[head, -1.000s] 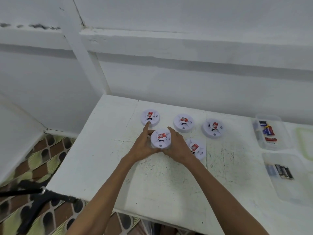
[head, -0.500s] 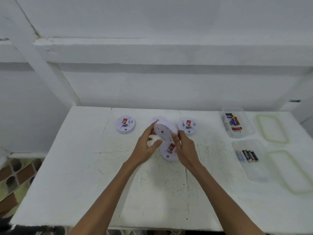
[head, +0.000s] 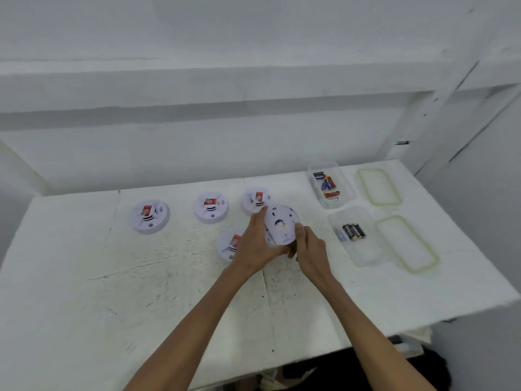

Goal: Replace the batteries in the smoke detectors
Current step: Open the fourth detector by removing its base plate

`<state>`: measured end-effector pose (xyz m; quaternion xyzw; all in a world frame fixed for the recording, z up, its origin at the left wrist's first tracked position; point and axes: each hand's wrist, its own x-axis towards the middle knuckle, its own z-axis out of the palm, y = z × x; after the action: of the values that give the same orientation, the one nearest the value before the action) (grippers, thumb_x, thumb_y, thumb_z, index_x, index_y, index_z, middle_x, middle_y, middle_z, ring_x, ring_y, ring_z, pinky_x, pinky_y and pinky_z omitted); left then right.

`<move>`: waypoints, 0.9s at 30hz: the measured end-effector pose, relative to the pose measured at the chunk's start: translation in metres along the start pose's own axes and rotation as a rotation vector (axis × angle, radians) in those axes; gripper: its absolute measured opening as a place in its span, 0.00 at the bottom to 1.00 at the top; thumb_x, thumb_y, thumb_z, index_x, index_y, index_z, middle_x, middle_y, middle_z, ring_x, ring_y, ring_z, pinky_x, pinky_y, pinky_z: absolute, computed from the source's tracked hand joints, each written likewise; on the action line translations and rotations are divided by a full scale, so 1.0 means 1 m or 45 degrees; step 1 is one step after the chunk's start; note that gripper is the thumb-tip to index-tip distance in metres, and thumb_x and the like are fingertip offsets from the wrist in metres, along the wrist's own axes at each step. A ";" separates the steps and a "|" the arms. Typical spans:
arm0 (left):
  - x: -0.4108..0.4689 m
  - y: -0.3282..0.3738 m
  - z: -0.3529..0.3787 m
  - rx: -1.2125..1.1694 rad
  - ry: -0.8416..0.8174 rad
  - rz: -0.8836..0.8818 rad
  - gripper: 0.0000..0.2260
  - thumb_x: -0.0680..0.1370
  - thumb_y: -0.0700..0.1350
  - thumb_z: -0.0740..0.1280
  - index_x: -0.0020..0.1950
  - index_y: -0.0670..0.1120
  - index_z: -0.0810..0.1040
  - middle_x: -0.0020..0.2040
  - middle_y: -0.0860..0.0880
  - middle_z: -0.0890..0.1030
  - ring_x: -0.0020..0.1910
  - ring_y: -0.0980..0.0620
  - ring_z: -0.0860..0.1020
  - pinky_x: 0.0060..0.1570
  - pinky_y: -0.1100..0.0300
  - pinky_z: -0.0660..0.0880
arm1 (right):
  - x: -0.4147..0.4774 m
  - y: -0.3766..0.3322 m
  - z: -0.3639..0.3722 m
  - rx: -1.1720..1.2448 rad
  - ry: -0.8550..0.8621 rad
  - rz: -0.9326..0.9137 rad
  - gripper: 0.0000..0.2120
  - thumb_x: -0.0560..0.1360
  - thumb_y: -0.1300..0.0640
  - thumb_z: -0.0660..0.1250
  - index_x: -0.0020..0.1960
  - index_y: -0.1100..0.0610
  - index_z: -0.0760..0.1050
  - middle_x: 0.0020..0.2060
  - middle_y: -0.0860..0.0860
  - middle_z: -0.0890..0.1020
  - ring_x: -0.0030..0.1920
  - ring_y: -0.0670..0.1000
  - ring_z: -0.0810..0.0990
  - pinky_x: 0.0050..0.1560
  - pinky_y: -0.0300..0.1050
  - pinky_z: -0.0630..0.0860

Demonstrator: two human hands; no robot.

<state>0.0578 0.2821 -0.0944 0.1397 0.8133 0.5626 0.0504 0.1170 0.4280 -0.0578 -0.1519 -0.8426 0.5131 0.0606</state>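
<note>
Above the table (head: 141, 292) holding four smoke detectors (head: 149, 217), left hand (head: 255, 249) and right hand (head: 310, 252) grip a fifth detector (head: 280, 225).

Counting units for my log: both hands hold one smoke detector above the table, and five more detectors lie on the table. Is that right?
Not quite. The head view shows four detectors on the table, not five: a left one, a middle one and a right one in the back row, and a nearer one beside the left hand. That hand and the right hand do hold one smoke detector above the table.
</note>
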 end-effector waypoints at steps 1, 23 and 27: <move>0.002 -0.001 0.007 0.002 -0.006 -0.017 0.45 0.64 0.59 0.82 0.75 0.49 0.66 0.68 0.53 0.76 0.68 0.54 0.75 0.65 0.47 0.76 | -0.001 0.003 -0.004 -0.001 0.023 0.030 0.23 0.85 0.46 0.52 0.40 0.58 0.73 0.28 0.52 0.81 0.27 0.43 0.77 0.30 0.34 0.70; -0.026 -0.022 0.042 0.143 -0.023 0.106 0.47 0.64 0.65 0.80 0.76 0.49 0.65 0.73 0.52 0.71 0.72 0.57 0.69 0.71 0.66 0.64 | -0.011 0.044 -0.020 -0.280 0.159 0.028 0.22 0.79 0.43 0.65 0.67 0.53 0.70 0.57 0.48 0.75 0.55 0.48 0.76 0.53 0.42 0.73; -0.026 -0.022 0.042 0.116 -0.065 0.068 0.50 0.67 0.71 0.73 0.81 0.51 0.59 0.78 0.56 0.66 0.76 0.60 0.66 0.75 0.56 0.66 | -0.010 0.045 -0.015 -0.243 0.142 -0.092 0.31 0.71 0.37 0.70 0.69 0.50 0.69 0.63 0.44 0.73 0.60 0.44 0.72 0.57 0.39 0.73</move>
<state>0.0886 0.3058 -0.1322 0.1778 0.8324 0.5226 0.0495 0.1384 0.4564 -0.0898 -0.1548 -0.8879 0.4187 0.1113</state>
